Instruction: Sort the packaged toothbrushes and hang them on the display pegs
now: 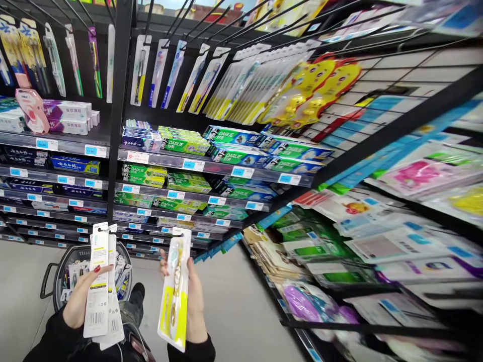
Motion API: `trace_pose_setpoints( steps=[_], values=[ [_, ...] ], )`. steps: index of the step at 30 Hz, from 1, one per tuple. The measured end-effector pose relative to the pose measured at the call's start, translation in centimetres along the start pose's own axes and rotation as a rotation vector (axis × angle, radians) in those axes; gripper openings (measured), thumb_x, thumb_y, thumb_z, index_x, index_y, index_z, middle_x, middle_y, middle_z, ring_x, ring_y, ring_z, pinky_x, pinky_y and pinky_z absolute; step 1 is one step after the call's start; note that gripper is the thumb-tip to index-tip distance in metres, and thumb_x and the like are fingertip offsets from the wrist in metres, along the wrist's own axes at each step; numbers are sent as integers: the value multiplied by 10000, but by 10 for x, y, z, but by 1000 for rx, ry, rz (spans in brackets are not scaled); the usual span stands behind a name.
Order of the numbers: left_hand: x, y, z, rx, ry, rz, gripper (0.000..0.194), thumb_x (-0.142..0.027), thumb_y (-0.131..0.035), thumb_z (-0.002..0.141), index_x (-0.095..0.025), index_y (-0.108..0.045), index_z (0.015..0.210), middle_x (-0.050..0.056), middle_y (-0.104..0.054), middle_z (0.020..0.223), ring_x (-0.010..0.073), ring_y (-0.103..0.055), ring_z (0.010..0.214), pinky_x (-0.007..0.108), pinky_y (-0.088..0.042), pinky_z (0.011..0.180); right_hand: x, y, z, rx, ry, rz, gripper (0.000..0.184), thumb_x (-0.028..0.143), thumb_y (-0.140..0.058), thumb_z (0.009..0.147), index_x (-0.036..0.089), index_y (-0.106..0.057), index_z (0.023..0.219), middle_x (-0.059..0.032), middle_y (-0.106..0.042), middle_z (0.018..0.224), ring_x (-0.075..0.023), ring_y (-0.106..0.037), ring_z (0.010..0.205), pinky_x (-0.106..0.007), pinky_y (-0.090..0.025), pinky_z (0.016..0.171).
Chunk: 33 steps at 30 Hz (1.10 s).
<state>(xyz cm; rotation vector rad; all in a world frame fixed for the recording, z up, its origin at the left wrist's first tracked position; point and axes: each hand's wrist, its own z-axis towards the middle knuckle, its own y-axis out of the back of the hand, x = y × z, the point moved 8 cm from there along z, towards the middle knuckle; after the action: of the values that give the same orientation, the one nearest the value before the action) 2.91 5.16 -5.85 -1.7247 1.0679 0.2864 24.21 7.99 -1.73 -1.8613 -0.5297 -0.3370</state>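
My left hand [81, 296] is closed around packaged toothbrushes [97, 296], at least two, fanned apart with their white printed backs and barcodes facing me. The index finger lies across the cards. In my right hand [195, 296] is another packaged toothbrush [174, 291], its clear front toward me over a yellow and white card. The thumb runs along its right edge, and fingertips with red nails show at its left. Below and behind the left hand stands a grey basket [128, 251] holding many packaged toothbrushes [123, 274].
Ahead, toothbrush packs [241, 88] hang from hooks above shelves of toothpaste boxes [184, 143]. A mouthwash-like pink bottle [33, 110] stands at left. Along the right side runs a rack [339, 327] of bagged goods. Grey floor [241, 311] lies between, with my shoe [138, 294] near the basket.
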Motion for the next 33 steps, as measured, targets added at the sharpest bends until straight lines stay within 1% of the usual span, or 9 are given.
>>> trace_pose_setpoints(
  steps=[3,7,13,16,20,23,25,28,33],
  values=[
    [-1,1,-1,-24,2,6,322,-328,-540,784,-167,-646,1043,103,-479,1303,297,-442,1166,357,-440,856,-19,-3,-5,14,-103,-126,343,404,-568,746,173,-598,997,-94,-636,974,-119,-529,557,-260,-475,544],
    [-3,2,-2,-49,18,17,313,-332,-537,791,-179,-646,1041,96,-498,1283,291,-522,1064,340,-464,765,-24,-6,-8,75,-72,-336,336,352,-640,663,173,-618,946,-92,-636,944,-143,-532,605,-273,-449,567],
    [-4,5,-3,-74,41,-13,317,-321,-532,797,-146,-643,1037,107,-458,1317,307,-468,1132,355,-445,832,-15,-17,-4,203,81,-653,519,311,-774,510,170,-596,977,11,-557,620,-133,-495,554,-242,-414,547],
    [-4,6,-2,-51,39,10,323,-325,-518,804,-148,-640,1044,100,-422,1347,316,-441,1158,373,-432,868,-12,-17,-4,176,130,-833,514,280,-764,535,190,-565,1001,5,-600,712,-153,-535,634,-249,-427,599],
    [-7,8,-1,-27,12,70,340,-335,-506,808,-156,-625,1071,106,-420,1348,319,-430,1168,394,-416,897,-13,-18,-8,178,126,-972,372,316,-661,677,186,-558,1010,-33,-632,846,-177,-567,723,-261,-436,623],
    [-11,9,-2,-58,4,195,332,-296,-574,764,-170,-626,1067,111,-448,1325,325,-446,1155,400,-404,916,-12,-18,-7,174,132,-968,331,321,-633,707,184,-570,1001,-40,-639,875,-181,-581,739,-259,-444,616],
    [-13,6,-4,-69,12,240,383,-281,-612,731,-196,-603,1104,104,-438,1336,344,-451,1148,429,-409,908,-12,-11,-2,94,110,-908,324,326,-656,681,179,-576,959,-40,-647,849,-175,-591,686,-252,-446,571],
    [-19,-1,-5,-70,-42,202,559,-264,-637,708,-256,-473,1242,66,-369,1388,327,-388,1211,419,-385,947,-12,8,12,-109,43,-731,337,324,-709,606,161,-577,869,-38,-656,759,-161,-588,566,-247,-439,497],
    [-20,-1,-5,-106,-108,126,931,-219,-641,717,-363,2,1375,27,-238,1448,254,-337,1258,353,-377,961,-12,25,34,-258,41,-611,295,315,-731,547,154,-544,709,-7,-618,568,-147,-561,455,-243,-423,442]
  ],
)
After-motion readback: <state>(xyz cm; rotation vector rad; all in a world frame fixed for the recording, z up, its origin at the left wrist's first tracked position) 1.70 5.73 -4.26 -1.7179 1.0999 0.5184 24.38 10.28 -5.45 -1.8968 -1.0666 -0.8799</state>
